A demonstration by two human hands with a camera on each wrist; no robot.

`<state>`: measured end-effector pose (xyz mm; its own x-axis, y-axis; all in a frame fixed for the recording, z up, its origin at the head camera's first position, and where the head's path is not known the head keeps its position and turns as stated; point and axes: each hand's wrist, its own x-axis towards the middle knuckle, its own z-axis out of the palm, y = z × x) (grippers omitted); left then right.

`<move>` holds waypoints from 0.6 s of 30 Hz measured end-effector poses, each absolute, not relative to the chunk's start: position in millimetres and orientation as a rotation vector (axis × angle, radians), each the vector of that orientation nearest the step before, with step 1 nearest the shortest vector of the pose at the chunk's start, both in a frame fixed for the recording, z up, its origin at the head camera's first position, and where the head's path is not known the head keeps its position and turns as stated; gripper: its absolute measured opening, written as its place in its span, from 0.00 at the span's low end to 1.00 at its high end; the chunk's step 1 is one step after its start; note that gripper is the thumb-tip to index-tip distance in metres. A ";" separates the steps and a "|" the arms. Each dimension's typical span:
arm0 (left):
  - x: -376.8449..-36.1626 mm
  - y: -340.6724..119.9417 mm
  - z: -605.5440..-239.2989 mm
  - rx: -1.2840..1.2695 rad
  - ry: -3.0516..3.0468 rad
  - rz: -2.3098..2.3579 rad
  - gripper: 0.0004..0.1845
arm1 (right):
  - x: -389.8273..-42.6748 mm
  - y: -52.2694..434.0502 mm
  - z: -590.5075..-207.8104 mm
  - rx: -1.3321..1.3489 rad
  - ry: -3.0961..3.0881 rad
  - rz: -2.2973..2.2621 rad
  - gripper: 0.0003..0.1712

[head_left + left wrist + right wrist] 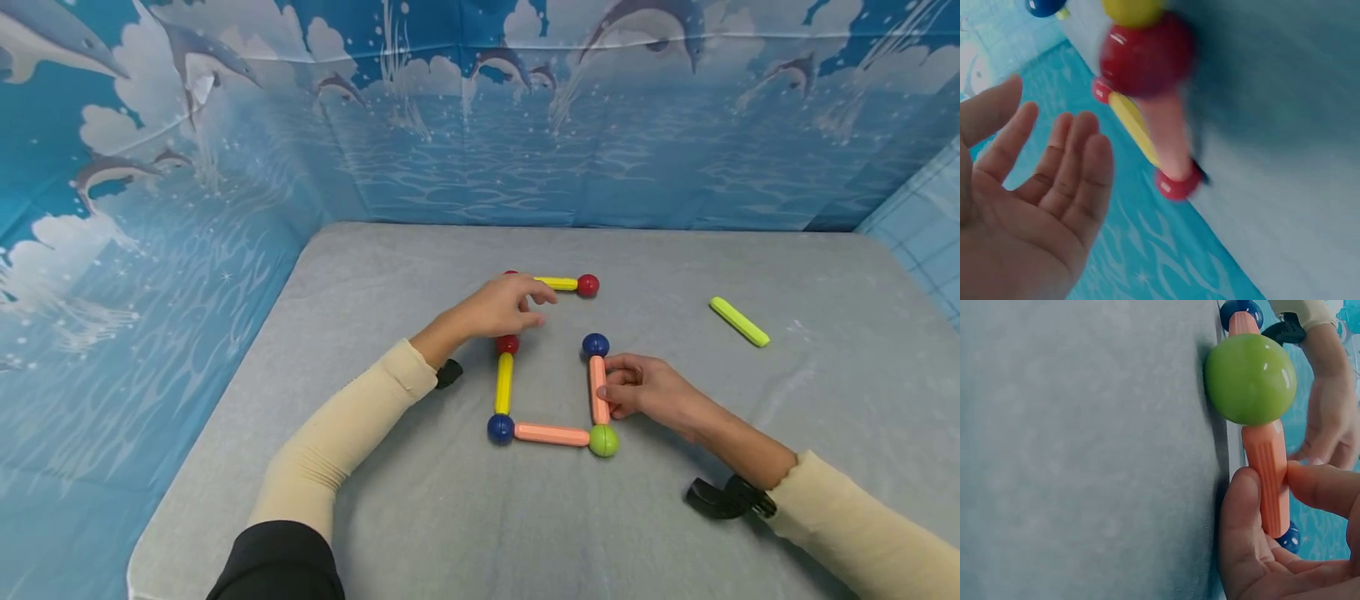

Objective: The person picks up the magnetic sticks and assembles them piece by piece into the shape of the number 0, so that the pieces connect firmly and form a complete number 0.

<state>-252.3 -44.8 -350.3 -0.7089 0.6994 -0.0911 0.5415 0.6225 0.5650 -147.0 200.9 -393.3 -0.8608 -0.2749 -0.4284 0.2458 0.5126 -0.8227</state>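
In the head view, my right hand (pixel 647 387) pinches an orange magnetic rod (pixel 597 390) between thumb and fingers. This rod joins a blue ball (pixel 596 345) at its far end to a green ball (pixel 603 441) at its near end. My left hand (pixel 504 307), fingers spread and slightly bent, hovers over the chain's left side, beside a red ball (pixel 507 344). The left wrist view shows that palm holding nothing, next to a pink-orange rod (pixel 1169 134) between two red balls; from the head this rod is hidden under the hand.
A second orange rod (pixel 552 434) runs along the near side to another blue ball (pixel 501 429), from which a yellow rod (pixel 504 383) goes up. Farther back, a yellow rod (pixel 557 283) ends in a red ball (pixel 588 286). One loose yellow-green rod (pixel 739 322) lies rightward on the grey table (pixel 825 400).
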 end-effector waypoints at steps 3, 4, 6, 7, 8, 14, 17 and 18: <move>-251.3 -61.8 -353.2 0.945 2.590 0.648 0.18 | -147.6 199.9 -392.6 -0.025 2.259 -1.323 0.35; -250.5 -66.2 -355.5 0.940 2.597 0.616 0.18 | -147.7 199.7 -392.4 -0.019 2.266 -1.316 0.35; -247.3 -73.3 -359.3 0.940 2.601 0.578 0.17 | -148.2 199.3 -392.5 -0.011 2.278 -1.302 0.35; -245.6 -76.0 -361.1 0.934 2.603 0.568 0.18 | -148.4 199.0 -392.5 -0.005 2.284 -1.293 0.36; -243.6 -78.2 -362.6 0.926 2.604 0.565 0.18 | -148.6 198.7 -392.3 0.000 2.287 -1.287 0.36; -233.7 -84.4 -369.3 0.825 2.621 0.556 0.21 | -148.3 196.9 -391.2 -0.001 2.297 -1.267 0.36; -231.0 -85.0 -372.8 0.803 2.618 0.554 0.22 | -148.0 196.0 -390.9 0.001 2.301 -1.262 0.36; -230.5 -85.2 -374.2 0.798 2.616 0.562 0.22 | -147.9 195.7 -390.8 -0.001 2.305 -1.260 0.36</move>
<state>-230.5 -85.2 -374.2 -0.7810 0.5884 -0.2094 0.4505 0.7629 0.4636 -147.9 195.7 -390.8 -0.8702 -0.2369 -0.4320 0.2357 0.5697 -0.7873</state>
